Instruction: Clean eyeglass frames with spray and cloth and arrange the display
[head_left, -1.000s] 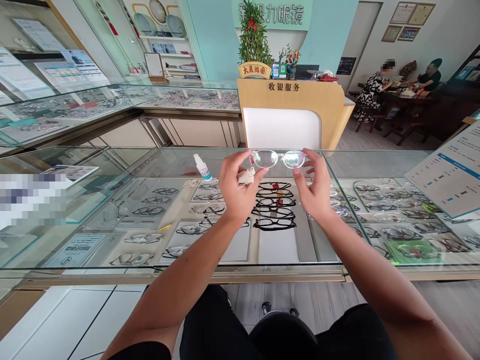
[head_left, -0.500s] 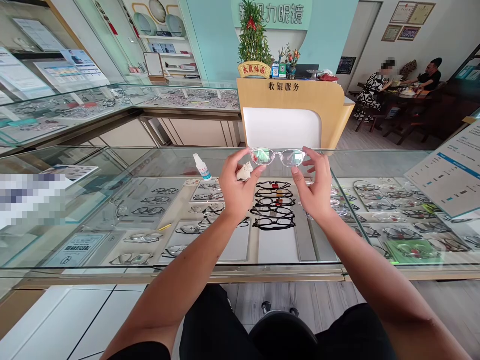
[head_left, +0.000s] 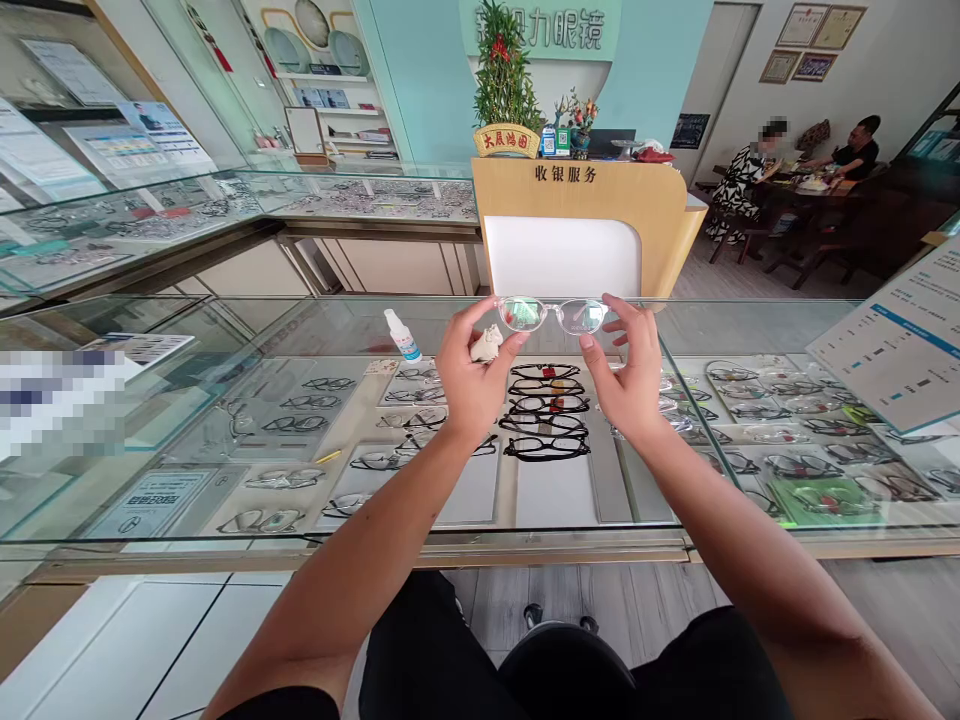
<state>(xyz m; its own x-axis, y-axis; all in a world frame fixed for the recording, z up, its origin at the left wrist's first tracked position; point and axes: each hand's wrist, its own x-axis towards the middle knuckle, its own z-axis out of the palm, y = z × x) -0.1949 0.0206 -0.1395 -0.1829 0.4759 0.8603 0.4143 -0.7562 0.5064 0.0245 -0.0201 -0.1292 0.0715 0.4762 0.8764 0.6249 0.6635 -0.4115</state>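
Note:
Clear-framed glasses (head_left: 553, 315) are held up above the far part of the glass counter, lenses facing me. My left hand (head_left: 476, 370) pinches their left edge and also has a crumpled whitish cloth (head_left: 487, 344) tucked between its fingers and palm. At the right edge of the frame, the thumb and fingers of my right hand (head_left: 630, 365) grip the glasses. A white spray bottle (head_left: 403, 336) with a blue label stands to the left of my left hand. Beneath the hands, a column of dark-framed glasses (head_left: 548, 410) shows through the counter glass.
The glass display counter (head_left: 562, 532) spans the view, with many glasses inside. A printed sheet (head_left: 896, 335) stands at the right. Beyond are a wooden reception desk (head_left: 667, 235) and a potted plant (head_left: 504, 80). Two people sit at a table in the right background.
The view has shifted very slightly. Both hands keep the same grip on the glasses, and the cloth remains in my left hand.

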